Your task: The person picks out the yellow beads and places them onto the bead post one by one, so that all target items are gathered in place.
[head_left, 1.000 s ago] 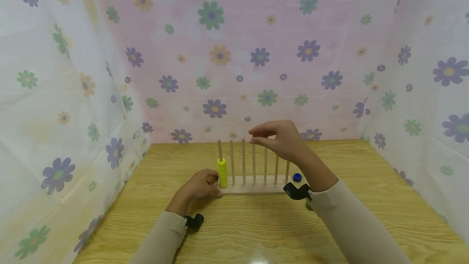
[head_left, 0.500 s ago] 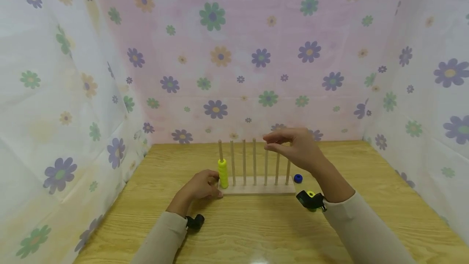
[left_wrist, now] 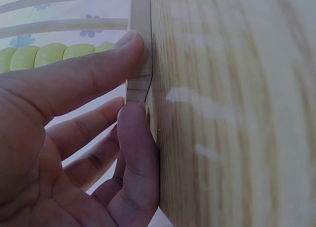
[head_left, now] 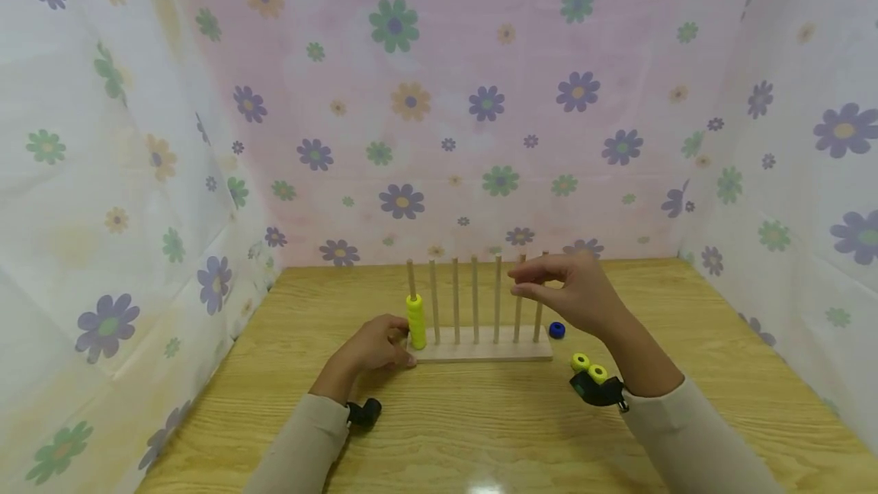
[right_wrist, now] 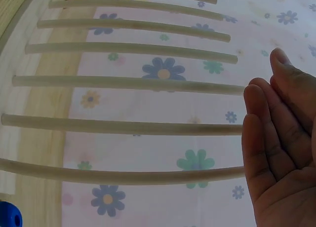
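Observation:
A wooden peg stand [head_left: 480, 354] with several upright rods sits on the table. Yellow beads [head_left: 415, 322] are stacked on its leftmost rod. My left hand [head_left: 376, 344] holds the left end of the base; in the left wrist view the thumb [left_wrist: 129, 49] lies on the base near the beads, and a finger touches its end. My right hand [head_left: 576, 288] hovers in front of the upper rods at the right, its fingers loosely curved. In the right wrist view nothing is in that hand [right_wrist: 289, 138], which partly hides the rod tips.
To the right of the base lies a blue bead [head_left: 557, 330]. Two yellow beads [head_left: 580, 361] lie nearer, beside the right wrist's black camera mount [head_left: 595, 389]. Flowered cloth [head_left: 446, 97] walls in the wooden table [head_left: 439, 433] at the back and both sides.
My right hand has moved rightward and slightly down along the rod tips, uncovering the yellow beads on the table. The left hand stays on the base.

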`<action>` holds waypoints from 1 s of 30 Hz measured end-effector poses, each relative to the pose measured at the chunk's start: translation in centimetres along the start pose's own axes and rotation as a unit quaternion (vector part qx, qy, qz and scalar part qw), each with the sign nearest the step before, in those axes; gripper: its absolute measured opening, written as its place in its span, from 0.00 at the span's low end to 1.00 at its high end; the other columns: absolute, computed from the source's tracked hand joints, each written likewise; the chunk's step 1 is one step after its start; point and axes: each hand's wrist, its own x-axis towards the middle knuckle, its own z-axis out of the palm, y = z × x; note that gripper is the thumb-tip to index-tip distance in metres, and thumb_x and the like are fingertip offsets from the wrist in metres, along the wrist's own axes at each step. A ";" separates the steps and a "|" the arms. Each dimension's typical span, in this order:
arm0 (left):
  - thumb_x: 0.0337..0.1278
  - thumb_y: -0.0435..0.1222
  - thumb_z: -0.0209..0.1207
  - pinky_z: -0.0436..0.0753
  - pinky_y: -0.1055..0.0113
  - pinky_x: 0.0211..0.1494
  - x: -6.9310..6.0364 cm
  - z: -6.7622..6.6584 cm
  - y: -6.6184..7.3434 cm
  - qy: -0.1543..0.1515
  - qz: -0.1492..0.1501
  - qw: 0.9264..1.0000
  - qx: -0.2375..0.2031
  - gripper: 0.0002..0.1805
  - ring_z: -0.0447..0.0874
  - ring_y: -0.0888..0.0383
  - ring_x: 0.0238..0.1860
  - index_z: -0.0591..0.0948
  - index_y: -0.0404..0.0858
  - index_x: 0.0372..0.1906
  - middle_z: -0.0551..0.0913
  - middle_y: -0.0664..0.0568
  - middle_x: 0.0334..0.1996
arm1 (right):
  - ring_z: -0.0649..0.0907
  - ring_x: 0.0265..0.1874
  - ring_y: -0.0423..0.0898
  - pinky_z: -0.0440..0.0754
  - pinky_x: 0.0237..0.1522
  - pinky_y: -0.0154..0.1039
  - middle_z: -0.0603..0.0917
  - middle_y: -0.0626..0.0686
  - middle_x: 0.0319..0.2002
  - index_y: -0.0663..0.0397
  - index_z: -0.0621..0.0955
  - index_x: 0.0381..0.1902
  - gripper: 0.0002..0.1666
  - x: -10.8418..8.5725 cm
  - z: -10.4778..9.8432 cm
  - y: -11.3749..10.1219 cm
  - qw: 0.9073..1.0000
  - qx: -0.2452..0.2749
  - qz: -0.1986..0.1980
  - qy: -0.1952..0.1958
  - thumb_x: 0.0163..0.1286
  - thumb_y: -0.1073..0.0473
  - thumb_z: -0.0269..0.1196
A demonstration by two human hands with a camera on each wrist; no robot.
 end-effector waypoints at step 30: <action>0.50 0.35 0.79 0.86 0.61 0.37 -0.2 0.0 0.1 0.005 -0.004 1.000 0.004 0.35 0.85 0.56 0.37 0.81 0.41 0.65 0.77 0.42 0.67 | 0.88 0.39 0.38 0.87 0.42 0.37 0.90 0.41 0.44 0.40 0.89 0.51 0.15 -4.9 -1.9 3.9 0.990 0.009 0.114 -0.082 0.68 0.48 0.72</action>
